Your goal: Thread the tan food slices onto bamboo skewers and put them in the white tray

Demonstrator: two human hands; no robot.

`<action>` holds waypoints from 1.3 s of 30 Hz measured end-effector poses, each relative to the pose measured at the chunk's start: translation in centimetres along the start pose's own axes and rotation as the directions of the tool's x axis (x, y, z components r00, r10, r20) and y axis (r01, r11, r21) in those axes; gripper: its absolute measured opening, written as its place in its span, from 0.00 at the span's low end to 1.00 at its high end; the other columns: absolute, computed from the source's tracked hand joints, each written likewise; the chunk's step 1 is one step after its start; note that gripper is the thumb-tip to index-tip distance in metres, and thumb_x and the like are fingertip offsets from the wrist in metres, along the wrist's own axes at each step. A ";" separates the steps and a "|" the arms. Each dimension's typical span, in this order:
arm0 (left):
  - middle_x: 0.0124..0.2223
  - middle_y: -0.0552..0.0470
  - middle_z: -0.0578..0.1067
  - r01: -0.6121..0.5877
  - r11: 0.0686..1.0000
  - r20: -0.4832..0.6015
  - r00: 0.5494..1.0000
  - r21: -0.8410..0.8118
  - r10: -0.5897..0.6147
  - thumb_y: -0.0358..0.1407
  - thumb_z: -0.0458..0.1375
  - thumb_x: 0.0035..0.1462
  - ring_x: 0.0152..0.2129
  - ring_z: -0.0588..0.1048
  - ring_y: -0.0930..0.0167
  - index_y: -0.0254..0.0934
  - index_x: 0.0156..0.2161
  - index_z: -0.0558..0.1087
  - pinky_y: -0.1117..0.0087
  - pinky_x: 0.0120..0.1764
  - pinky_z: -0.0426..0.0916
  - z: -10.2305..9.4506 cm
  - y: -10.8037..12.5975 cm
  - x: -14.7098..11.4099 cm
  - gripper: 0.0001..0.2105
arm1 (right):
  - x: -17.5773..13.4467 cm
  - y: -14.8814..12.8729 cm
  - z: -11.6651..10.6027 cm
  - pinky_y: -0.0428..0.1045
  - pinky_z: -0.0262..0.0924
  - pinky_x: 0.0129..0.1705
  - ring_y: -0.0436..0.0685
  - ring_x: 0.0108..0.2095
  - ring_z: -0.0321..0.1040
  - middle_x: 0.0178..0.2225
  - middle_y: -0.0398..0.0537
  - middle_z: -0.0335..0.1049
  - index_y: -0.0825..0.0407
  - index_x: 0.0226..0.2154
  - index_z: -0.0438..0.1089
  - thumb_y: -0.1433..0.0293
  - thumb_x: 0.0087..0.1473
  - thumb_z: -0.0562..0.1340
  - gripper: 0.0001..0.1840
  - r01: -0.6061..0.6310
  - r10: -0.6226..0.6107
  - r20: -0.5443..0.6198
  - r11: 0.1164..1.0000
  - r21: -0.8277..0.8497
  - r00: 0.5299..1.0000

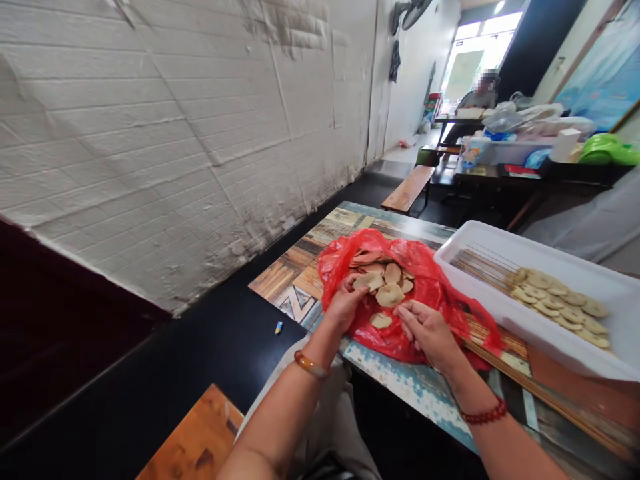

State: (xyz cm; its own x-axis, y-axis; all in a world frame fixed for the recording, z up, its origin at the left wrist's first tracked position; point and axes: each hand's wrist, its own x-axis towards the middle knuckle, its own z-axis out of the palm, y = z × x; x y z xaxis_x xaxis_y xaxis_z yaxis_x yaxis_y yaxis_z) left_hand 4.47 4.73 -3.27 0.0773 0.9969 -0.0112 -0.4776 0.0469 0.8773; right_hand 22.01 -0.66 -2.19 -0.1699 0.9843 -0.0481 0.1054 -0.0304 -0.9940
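Observation:
My left hand (pixel 346 300) pinches a round, pale beige slice (pixel 369 281) at the left of an opened red plastic bag (pixel 415 257). Under and beside it, more flat slices (pixel 390 295) are heaped in the bag, and a single slice (pixel 381 321) lies nearer to me on the red plastic. My right hand (pixel 427 331) is closed over the front right of the bag, thumb and fingertips together. Whatever it grips is too thin or hidden to make out. Thin wooden skewers (pixel 545 388) lie on the table to the right, passing beside my right wrist.
A white plastic tray (pixel 505 307) at the right holds skewered slices (pixel 560 300). Everything stands on a patterned table (pixel 290 273) near a white wall (pixel 200 133). Behind are a wooden bench (pixel 409 188), a cluttered table and a seated person (pixel 477 99). An orange-brown stool (pixel 193 437) is at lower left.

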 end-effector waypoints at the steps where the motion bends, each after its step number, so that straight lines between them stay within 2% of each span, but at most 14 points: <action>1: 0.28 0.55 0.73 0.000 1.000 -0.015 1.000 -0.005 0.000 0.37 0.67 0.40 0.22 0.71 0.78 0.35 0.36 0.69 0.78 0.24 0.61 0.0 0.0 0.0 0.17 | 0.0 0.1 0.1 0.41 0.43 0.12 0.44 0.10 0.50 0.13 0.33 0.57 0.53 0.32 0.68 0.51 0.53 0.59 0.21 0.000 0.000 0.007 1.000 -0.015 1.000; 7: 0.30 0.54 0.74 -0.006 0.998 -0.088 0.996 -0.064 0.001 0.38 0.68 0.38 0.24 0.73 0.74 0.36 0.36 0.69 0.74 0.27 0.65 -0.1 -0.1 -0.1 0.18 | -0.5 -0.2 0.6 0.42 0.44 0.13 0.45 0.10 0.50 0.12 0.35 0.57 0.53 0.32 0.68 0.51 0.53 0.58 0.21 -0.009 0.014 0.053 0.995 -0.101 0.998; 15: 0.28 0.55 0.72 -0.093 0.996 -0.177 0.980 0.020 0.095 0.36 0.65 0.41 0.21 0.68 0.77 0.36 0.38 0.70 0.76 0.26 0.62 0.0 -0.2 0.0 0.16 | -0.5 -0.3 1.2 0.43 0.45 0.14 0.46 0.11 0.51 0.12 0.35 0.57 0.53 0.31 0.69 0.51 0.53 0.58 0.21 0.013 -0.007 0.043 0.988 -0.156 0.999; 24: 0.33 0.55 0.73 -0.072 0.997 -0.146 0.986 0.029 0.075 0.37 0.64 0.43 0.23 0.69 0.77 0.37 0.39 0.69 0.77 0.25 0.63 0.0 -0.1 -0.3 0.16 | -0.4 0.3 1.2 0.43 0.43 0.14 0.46 0.11 0.51 0.11 0.35 0.57 0.53 0.33 0.69 0.53 0.54 0.58 0.19 0.002 0.004 0.029 0.984 -0.179 1.000; 29: 0.36 0.54 0.74 -0.086 0.996 -0.123 0.988 0.022 0.088 0.34 0.65 0.41 0.28 0.71 0.75 0.37 0.40 0.69 0.76 0.29 0.65 -0.1 0.0 -0.4 0.17 | -0.3 0.3 1.2 0.43 0.43 0.14 0.46 0.11 0.50 0.11 0.34 0.56 0.53 0.33 0.69 0.52 0.53 0.58 0.20 0.004 0.001 0.033 0.987 -0.160 0.999; 39: 0.36 0.53 0.74 -0.126 0.988 -0.138 0.981 0.092 0.137 0.32 0.63 0.44 0.31 0.72 0.73 0.37 0.39 0.70 0.75 0.33 0.66 0.1 0.1 -0.5 0.14 | -0.2 0.9 1.1 0.44 0.44 0.16 0.46 0.12 0.50 0.12 0.34 0.56 0.54 0.33 0.69 0.54 0.56 0.57 0.19 0.041 -0.033 0.050 0.983 -0.179 0.998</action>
State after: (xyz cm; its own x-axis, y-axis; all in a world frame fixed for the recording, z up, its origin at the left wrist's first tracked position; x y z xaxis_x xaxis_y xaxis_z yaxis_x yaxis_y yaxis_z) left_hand 4.48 4.22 -3.18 -0.1108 0.9929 0.0433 -0.4014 -0.0845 0.9120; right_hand 21.06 -1.06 -3.18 -0.2218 0.9749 -0.0205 0.2718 0.0416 -0.9614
